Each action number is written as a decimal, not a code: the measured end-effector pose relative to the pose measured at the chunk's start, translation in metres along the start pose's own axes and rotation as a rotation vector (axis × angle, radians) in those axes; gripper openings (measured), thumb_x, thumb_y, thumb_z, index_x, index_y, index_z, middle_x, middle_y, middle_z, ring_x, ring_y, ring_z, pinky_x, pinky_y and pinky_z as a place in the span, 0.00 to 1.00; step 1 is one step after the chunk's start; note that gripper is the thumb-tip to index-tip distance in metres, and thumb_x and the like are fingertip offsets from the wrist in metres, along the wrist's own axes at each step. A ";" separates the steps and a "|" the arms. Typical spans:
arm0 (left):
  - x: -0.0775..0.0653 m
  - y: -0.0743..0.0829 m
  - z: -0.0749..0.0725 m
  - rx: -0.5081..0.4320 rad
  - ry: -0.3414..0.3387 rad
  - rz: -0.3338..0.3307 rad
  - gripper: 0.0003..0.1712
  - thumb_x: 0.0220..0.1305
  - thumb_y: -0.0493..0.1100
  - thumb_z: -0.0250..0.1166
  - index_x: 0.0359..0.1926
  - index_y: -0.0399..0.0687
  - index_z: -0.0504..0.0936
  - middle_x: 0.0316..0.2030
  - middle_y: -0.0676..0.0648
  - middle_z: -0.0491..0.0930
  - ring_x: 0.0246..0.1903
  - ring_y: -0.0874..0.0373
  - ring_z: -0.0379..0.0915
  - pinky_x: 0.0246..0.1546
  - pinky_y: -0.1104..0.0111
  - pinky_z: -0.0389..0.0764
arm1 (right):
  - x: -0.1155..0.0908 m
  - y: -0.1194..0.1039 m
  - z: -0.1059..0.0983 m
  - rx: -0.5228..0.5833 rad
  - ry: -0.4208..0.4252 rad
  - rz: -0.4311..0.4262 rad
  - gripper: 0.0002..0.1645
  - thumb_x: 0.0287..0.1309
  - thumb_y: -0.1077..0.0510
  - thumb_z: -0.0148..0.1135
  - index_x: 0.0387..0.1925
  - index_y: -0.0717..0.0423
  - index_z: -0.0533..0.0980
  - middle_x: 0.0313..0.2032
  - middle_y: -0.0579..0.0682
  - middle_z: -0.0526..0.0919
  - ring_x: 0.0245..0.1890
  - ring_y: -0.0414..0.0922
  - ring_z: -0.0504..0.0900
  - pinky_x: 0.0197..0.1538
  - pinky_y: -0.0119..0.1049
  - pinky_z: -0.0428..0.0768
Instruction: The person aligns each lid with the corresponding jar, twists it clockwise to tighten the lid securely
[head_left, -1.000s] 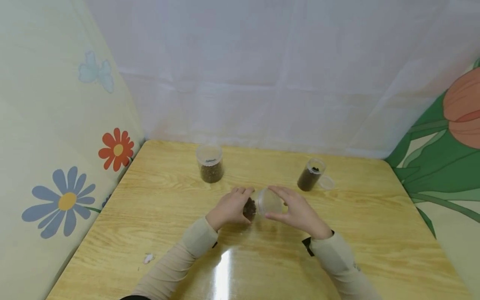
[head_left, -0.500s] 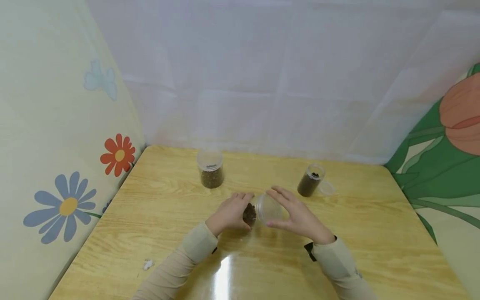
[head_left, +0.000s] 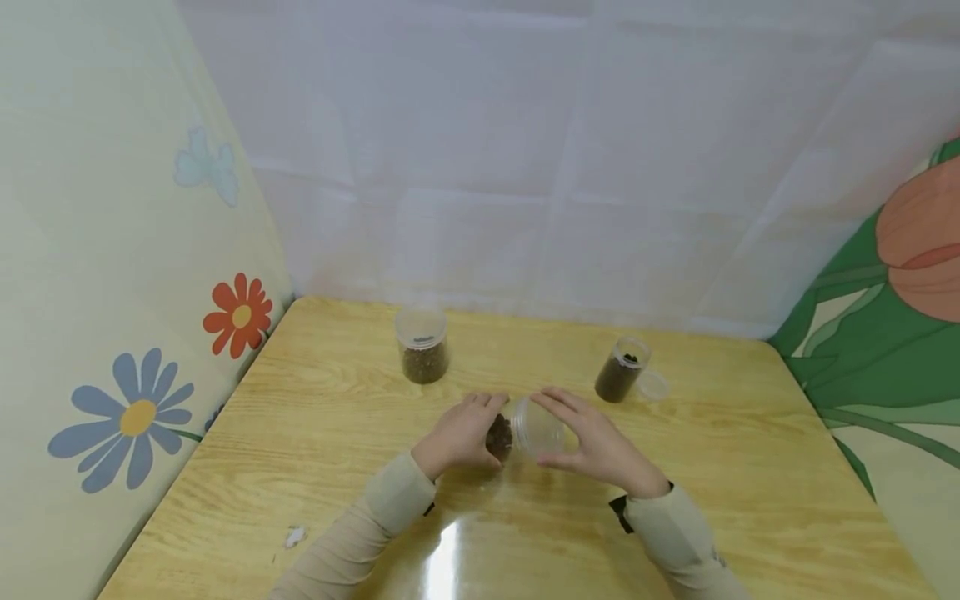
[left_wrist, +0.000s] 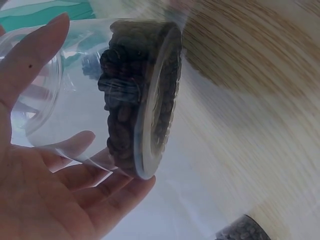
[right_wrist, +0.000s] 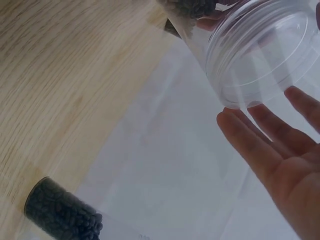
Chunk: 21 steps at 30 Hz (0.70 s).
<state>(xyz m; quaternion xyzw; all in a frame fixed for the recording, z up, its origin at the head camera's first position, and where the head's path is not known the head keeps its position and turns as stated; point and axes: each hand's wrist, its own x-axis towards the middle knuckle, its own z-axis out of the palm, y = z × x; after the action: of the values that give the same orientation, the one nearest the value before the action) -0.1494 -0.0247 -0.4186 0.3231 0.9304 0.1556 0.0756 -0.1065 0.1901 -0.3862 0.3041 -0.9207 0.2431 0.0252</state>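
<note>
Between my hands is a clear plastic jar [left_wrist: 85,117] with dark brown beans [left_wrist: 122,95] gathered at its base; they look like coffee beans. In the head view it leans over, base to the left and its clear round lid end [head_left: 542,427] to the right. My left hand [head_left: 461,433] grips the bean-filled part, thumb on one side and fingers along the other. Around the clear end curves my right hand [head_left: 596,442], thumb and fingers on opposite edges. The right wrist view shows its fingertips [right_wrist: 257,110] at the rim of the ridged clear end [right_wrist: 265,55].
A wide clear jar [head_left: 422,346], partly filled with beans, stands at the back left of the wooden table [head_left: 330,400]. Back right stands a slimmer jar [head_left: 620,371] of darker beans, with a round clear lid [head_left: 653,385] beside it. A whitish patch [head_left: 295,536] shows at front left.
The head view has tilted slightly, so the table and its jars appear lower. Both hands stay on the same jar; the right fingers have shifted a little around its clear end.
</note>
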 end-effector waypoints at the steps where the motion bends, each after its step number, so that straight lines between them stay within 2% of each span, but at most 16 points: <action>1: 0.000 0.000 0.000 0.003 0.003 0.002 0.56 0.34 0.52 0.78 0.64 0.42 0.60 0.54 0.41 0.70 0.53 0.47 0.66 0.49 0.58 0.73 | 0.000 0.000 0.001 -0.004 0.005 0.000 0.48 0.42 0.47 0.71 0.64 0.57 0.62 0.61 0.61 0.64 0.59 0.59 0.64 0.54 0.55 0.68; 15: -0.002 0.001 0.001 0.016 0.016 0.009 0.56 0.33 0.52 0.78 0.63 0.42 0.61 0.53 0.42 0.70 0.52 0.48 0.67 0.49 0.58 0.73 | 0.001 -0.005 0.006 -0.011 0.055 0.109 0.48 0.45 0.39 0.66 0.63 0.60 0.63 0.56 0.63 0.69 0.55 0.60 0.69 0.52 0.55 0.70; 21: -0.002 0.001 0.001 0.019 0.014 0.009 0.56 0.34 0.52 0.78 0.64 0.42 0.61 0.54 0.42 0.70 0.53 0.48 0.66 0.50 0.58 0.72 | 0.000 -0.005 0.008 -0.018 0.071 0.121 0.48 0.45 0.40 0.66 0.62 0.61 0.63 0.56 0.62 0.71 0.53 0.59 0.71 0.51 0.53 0.72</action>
<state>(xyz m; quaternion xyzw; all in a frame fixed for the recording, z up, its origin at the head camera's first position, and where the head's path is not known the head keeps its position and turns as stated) -0.1470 -0.0245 -0.4194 0.3269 0.9309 0.1492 0.0655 -0.1027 0.1826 -0.3913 0.2387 -0.9382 0.2465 0.0460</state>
